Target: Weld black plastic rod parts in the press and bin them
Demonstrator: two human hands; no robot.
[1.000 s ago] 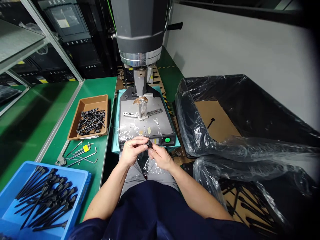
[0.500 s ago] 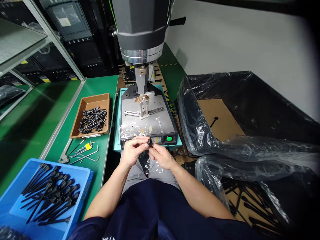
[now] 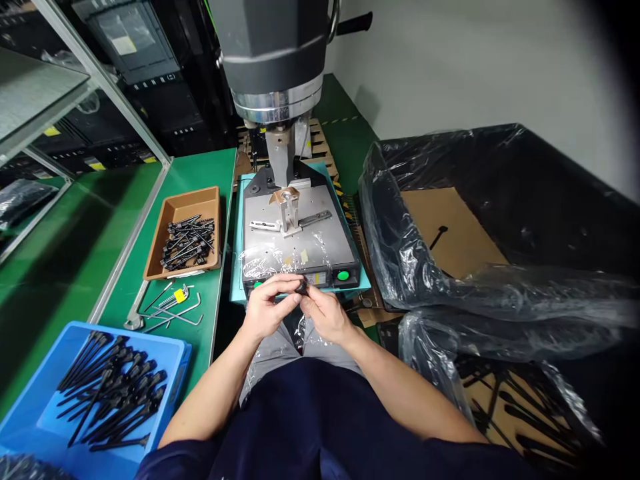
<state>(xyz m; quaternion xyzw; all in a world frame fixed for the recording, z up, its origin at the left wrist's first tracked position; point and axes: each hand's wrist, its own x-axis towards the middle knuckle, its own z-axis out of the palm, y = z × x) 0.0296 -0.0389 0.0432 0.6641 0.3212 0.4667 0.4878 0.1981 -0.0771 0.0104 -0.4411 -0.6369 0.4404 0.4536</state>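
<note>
Both hands meet in front of the press, just over my lap. A small black part (image 3: 302, 287) is pinched between them, mostly covered by the fingers, so its kind cannot be made out. My left hand (image 3: 270, 303) is closed on it from the left, thumb and fingertips pressed together. From the right, my right hand (image 3: 325, 312) is closed on the same part. Beyond the hands, the press's metal bed (image 3: 320, 247) carries an upright metal fixture (image 3: 289, 212), with the press head (image 3: 275, 73) overhead.
At left, a brown tray (image 3: 175, 199) holds short black parts with shafts. Hex keys (image 3: 183, 310) lie by a blue bin (image 3: 173, 343) of long black parts. At right stand plastic-lined boxes (image 3: 395, 260); one shows a single black part (image 3: 439, 236). A green button (image 3: 343, 275) is on the press front.
The view has shifted slightly. My hands stay together on the black part, which has turned a little between the fingers.
</note>
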